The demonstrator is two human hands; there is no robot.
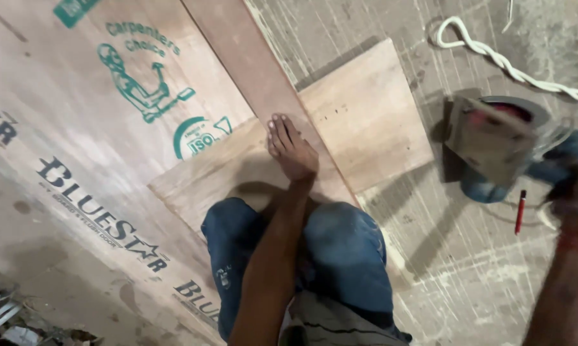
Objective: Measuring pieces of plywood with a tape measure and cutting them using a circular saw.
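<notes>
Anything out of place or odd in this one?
Nothing damaged or spilled. A red pencil lies loose on the floor beside the power saw in the right hand; the left hand lies flat on the narrow wooden strip.

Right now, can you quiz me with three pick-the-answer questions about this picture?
1. Where is the left hand?
A. on the strip
B. on a pencil
C. on a knee

2. What colour is the cord?
A. red
B. white
C. green

3. What is the right hand doing?
A. lying flat
B. pointing
C. gripping the saw

Answers:
1. A, it presses flat on the long wooden strip.
2. B, the twisted cord on the floor is white.
3. C, it is closed on the blurred saw.
</notes>
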